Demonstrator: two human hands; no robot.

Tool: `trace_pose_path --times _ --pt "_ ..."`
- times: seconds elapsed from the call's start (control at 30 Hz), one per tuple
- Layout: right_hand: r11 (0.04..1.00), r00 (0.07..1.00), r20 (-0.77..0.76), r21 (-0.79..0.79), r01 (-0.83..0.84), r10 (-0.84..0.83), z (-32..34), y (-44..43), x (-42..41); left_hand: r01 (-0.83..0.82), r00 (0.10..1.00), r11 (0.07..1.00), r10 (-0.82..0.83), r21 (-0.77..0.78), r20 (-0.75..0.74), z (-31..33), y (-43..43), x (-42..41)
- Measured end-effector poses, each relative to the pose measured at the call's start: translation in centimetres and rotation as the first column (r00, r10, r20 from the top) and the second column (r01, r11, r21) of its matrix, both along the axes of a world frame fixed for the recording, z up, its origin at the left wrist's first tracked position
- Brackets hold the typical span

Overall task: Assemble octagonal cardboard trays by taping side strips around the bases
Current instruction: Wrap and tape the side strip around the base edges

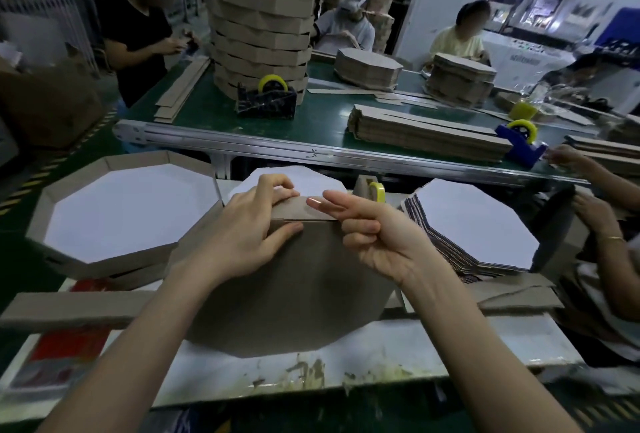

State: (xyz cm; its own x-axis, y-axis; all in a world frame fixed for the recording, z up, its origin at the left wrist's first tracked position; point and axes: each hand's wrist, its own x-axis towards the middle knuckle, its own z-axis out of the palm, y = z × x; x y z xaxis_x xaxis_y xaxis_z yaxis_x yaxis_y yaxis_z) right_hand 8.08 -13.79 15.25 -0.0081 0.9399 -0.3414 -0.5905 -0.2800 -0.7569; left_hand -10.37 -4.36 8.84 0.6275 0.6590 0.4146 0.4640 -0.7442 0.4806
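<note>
An octagonal cardboard tray [294, 301] stands tilted on the white worktop, brown underside toward me. A brown side strip [301, 211] runs along its top edge. My left hand [249, 235] grips that edge, fingers curled over the strip and thumb on the brown base. My right hand [374, 231] is beside it, two straight fingers pressing on the strip, the other fingers curled. A finished tray [45, 218] with a white inside lies at the left. A stack of white-faced octagonal bases [474, 224] lies at the right. A tape dispenser with a yellow roll [375, 190] stands behind my right hand.
A loose cardboard strip [69, 308] lies across the worktop's left. Beyond, a green conveyor table [322, 121] carries a tall stack of trays [259, 34], strip piles [426, 134] and two tape dispensers [266, 100]. Other people work around it; another person's hands [595, 214] are at the right.
</note>
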Motion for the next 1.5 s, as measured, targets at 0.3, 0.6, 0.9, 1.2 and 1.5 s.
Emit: trace_pose_path --times 0.3,0.6,0.9,1.2,1.5 --pt "0.997 0.989 -0.127 -0.026 0.076 -0.078 -2.7 -2.8 -0.8 0.043 0.999 0.998 -0.044 0.05 0.009 0.1 -0.8 -0.4" --pt "0.997 0.99 -0.117 -0.029 0.07 -0.073 -3.7 -3.8 -1.2 0.081 0.991 0.988 -0.066 0.128 -0.116 1.3 -1.9 -0.6" --pt "0.998 0.999 -0.009 -0.034 0.049 -0.049 -4.1 -3.6 -1.1 0.056 0.991 0.993 -0.043 0.1 -0.127 1.3 -2.6 -0.8" --pt "0.997 0.975 0.219 -0.045 0.059 -0.048 -5.3 -2.2 -1.2 0.047 0.993 0.999 -0.046 0.008 -0.106 1.9 -2.4 -0.4" --pt "0.999 0.93 0.364 0.028 0.032 -0.04 -5.6 -2.4 -0.9 -0.157 0.971 0.984 0.169 -0.084 0.169 2.2 -3.3 1.9"
